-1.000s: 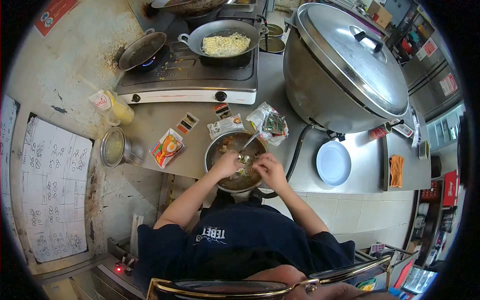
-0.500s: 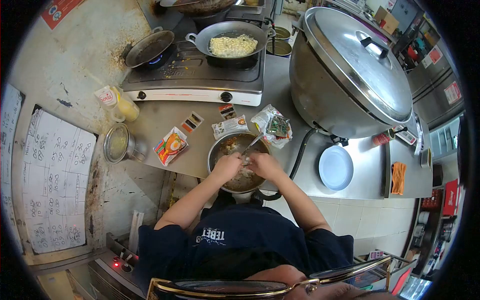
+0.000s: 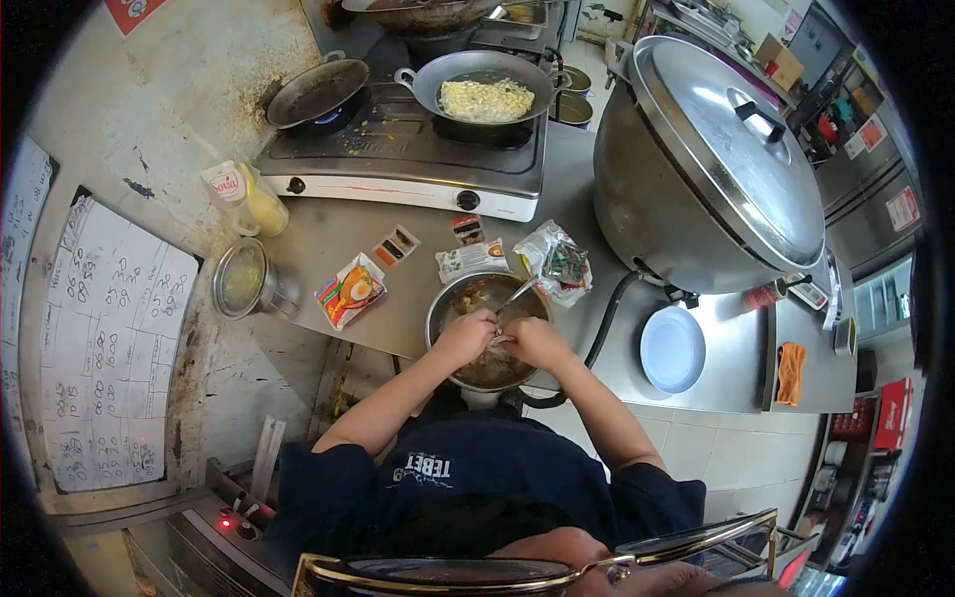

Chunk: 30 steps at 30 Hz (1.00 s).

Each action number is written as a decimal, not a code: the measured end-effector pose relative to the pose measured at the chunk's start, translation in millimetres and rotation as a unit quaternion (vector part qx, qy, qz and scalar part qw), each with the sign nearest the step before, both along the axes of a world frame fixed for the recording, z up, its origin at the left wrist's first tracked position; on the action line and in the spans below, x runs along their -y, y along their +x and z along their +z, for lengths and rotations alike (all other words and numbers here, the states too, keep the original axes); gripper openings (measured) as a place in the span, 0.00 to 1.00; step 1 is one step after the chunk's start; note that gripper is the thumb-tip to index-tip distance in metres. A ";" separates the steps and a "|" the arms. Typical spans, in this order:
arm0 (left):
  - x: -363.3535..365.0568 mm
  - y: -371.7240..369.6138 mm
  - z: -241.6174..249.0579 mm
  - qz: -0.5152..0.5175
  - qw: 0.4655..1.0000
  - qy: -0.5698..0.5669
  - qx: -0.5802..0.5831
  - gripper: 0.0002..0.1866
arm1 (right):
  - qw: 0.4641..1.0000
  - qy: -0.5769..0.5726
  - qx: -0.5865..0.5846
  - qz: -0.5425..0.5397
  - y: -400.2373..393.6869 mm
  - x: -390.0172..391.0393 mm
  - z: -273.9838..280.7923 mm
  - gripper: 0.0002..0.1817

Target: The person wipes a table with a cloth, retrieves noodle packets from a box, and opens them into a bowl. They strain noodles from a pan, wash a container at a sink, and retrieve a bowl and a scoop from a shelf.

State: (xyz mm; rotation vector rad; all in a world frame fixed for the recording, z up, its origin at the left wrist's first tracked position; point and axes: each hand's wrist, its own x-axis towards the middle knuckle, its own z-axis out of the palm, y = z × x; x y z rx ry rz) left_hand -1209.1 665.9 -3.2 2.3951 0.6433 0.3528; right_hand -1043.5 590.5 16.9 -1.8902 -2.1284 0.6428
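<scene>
Over a metal pot [image 3: 437, 306] my left hand [image 3: 466, 338] and my right hand [image 3: 538, 344] meet, fingertips pinched together. A small pale piece shows between them, too hidden to name. The pot holds brownish and whitish bits of food. A metal spoon [image 3: 518, 291] leans inside it, its handle against the far rim. Behind the pot lie a white printed packet [image 3: 470, 259] and a white plastic wrapper [image 3: 543, 244] with a dark green sachet [image 3: 566, 264] on top. To the left is a red and yellow instant noodle packet [image 3: 351, 292].
A gas stove [image 3: 398, 149] at the back carries a wok [image 3: 434, 92] with a noodle block in liquid and a small pan [image 3: 316, 95] over a blue flame. A big lidded pot [image 3: 652, 214], a black hose [image 3: 607, 323] and a pale blue plate [image 3: 672, 348] are right; a strainer [image 3: 242, 279] is left.
The whole view has shifted slightly, so the counter appears lower and further right. My hands stay pinched together over the pot, with only small finger movement.
</scene>
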 end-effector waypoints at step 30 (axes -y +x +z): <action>-8.9 -11.7 13.0 -0.023 0.998 0.040 -0.035 0.20 | 0.993 -0.019 0.106 -0.044 -10.9 -4.0 6.4 0.06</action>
